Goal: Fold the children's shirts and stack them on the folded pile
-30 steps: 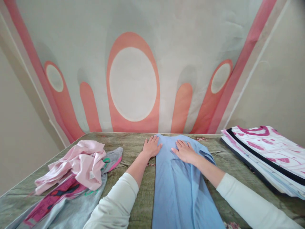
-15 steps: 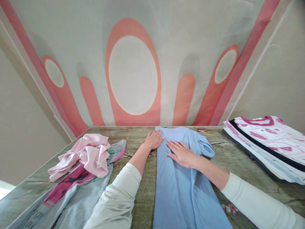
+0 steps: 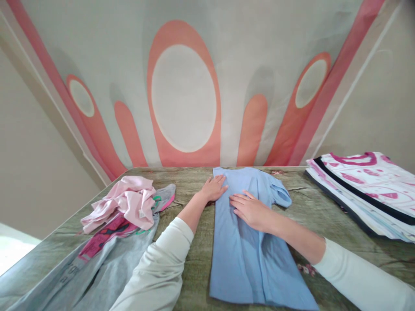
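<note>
A light blue T-shirt [image 3: 240, 259] lies partly folded on the table, its left side a straight edge and one short sleeve sticking out to the right. My left hand [image 3: 213, 188] rests on the upper left edge of the shirt, palm down with fingers stretched out. Flat on the chest area lies my right hand [image 3: 251, 211], fingers extended to the left. Neither hand grips the cloth. Soft creases run down the shirt below my right hand.
Left of the shirt, a crumpled pink garment [image 3: 129, 198] lies over grey clothing [image 3: 110, 272] with a magenta print. A stack of folded clothes [image 3: 366, 194] stands at the right on the wood-patterned table [image 3: 194, 268]. Behind rises a wall with orange shapes.
The camera view has shifted slightly, so the shirt's bottom hem now shows. Both hands stay on the shirt in nearly the same places, the right one a little lower.
</note>
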{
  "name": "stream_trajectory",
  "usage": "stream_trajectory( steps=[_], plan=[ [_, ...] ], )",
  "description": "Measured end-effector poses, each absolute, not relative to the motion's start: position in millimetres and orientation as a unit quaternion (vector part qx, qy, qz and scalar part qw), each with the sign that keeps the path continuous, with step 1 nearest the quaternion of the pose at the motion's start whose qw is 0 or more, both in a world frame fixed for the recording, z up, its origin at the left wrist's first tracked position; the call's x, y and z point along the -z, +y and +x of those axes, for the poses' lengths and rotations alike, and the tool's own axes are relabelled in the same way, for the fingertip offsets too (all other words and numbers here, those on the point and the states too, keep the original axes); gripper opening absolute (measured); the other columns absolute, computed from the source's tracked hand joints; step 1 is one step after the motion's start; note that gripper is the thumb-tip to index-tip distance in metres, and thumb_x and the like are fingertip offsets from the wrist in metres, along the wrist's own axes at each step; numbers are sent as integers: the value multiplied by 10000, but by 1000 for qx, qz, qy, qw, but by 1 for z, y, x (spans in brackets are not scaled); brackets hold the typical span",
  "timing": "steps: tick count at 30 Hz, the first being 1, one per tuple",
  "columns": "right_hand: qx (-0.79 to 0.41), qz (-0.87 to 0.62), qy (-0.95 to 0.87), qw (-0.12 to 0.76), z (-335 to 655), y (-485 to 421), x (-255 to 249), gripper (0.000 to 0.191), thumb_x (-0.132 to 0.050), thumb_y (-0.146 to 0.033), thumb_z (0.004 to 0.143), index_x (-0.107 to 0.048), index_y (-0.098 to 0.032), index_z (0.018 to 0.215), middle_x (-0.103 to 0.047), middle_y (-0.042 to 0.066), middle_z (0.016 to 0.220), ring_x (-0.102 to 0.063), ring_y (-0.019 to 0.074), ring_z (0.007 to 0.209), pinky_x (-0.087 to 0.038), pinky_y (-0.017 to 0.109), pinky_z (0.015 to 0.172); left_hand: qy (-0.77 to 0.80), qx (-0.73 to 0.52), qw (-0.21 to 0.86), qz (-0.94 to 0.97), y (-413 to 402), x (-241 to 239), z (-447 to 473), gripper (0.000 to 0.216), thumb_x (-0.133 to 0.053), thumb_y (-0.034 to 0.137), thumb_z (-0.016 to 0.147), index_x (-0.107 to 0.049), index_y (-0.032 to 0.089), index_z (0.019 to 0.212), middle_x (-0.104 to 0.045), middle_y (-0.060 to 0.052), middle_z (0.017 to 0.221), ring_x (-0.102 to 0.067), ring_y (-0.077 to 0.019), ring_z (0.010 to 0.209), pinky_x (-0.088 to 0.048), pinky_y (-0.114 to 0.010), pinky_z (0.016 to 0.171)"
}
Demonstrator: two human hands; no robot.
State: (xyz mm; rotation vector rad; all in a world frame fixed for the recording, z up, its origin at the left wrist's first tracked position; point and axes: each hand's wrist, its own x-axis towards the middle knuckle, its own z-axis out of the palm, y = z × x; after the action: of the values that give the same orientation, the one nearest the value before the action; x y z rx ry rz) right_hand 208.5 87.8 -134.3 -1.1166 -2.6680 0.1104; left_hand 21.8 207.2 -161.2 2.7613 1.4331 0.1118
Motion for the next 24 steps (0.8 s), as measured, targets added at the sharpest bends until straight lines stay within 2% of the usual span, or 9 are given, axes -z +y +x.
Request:
stream_trajectory(
  steps=[3, 6, 12, 17, 19, 24],
  plan=[
    [-63, -357, -919, 154, 206, 71, 129, 359, -352, -286, 916, -564, -145, 1169, -551, 118, 1232, -456, 221, 1176, -257, 439, 1046, 472, -38, 15, 881, 206, 161, 23, 593, -153, 528, 909, -205, 205, 1403, -165, -50, 1482, -165, -200, 1346, -169, -422, 1068],
    [-94, -330, -927, 150, 201, 56, 128, 443, -386, -354, 905, -477, -113, 1266, -443, 139, 1340, -369, 228, 1250, -297, 404, 1036, 484, -51, -1, 874, 203, 159, 24, 598, -178, 509, 911, -231, 162, 1395, -205, -78, 1470, -187, -208, 1338, -179, -403, 1066],
    [-125, -317, -933, 114, 196, 36, 133, 473, -362, -397, 914, -436, -143, 1307, -378, 129, 1390, -306, 240, 1290, -183, 463, 1081, 483, -77, -35, 872, 183, 156, 28, 499, -183, 366, 935, -318, 124, 1350, -310, -101, 1425, -254, -182, 1310, -166, -366, 1073],
    [-181, -329, -925, 64, 193, -5, 121, 675, -353, -558, 869, -294, -133, 1390, -170, 149, 1471, -110, 303, 1346, -133, 509, 1078, 471, -48, 1, 881, 171, 160, 29, 600, -160, 495, 917, -254, 131, 1384, -214, -94, 1465, -200, -203, 1334, -190, -393, 1066],
    [-218, -307, -925, 45, 192, -26, 107, 702, -323, -590, 862, -269, -142, 1400, -131, 146, 1478, -76, 314, 1348, -95, 518, 1081, 479, -44, 7, 877, 172, 161, 28, 614, -153, 517, 910, -230, 147, 1394, -182, -84, 1475, -181, -210, 1341, -184, -410, 1067],
    [-280, -237, -930, 30, 189, -37, 85, 650, -289, -561, 887, -264, -166, 1403, -221, 126, 1460, -156, 261, 1344, -95, 467, 1098, 488, -43, 10, 872, 176, 160, 26, 597, -152, 501, 912, -226, 157, 1395, -181, -78, 1476, -178, -209, 1342, -175, -415, 1072]
  ],
)
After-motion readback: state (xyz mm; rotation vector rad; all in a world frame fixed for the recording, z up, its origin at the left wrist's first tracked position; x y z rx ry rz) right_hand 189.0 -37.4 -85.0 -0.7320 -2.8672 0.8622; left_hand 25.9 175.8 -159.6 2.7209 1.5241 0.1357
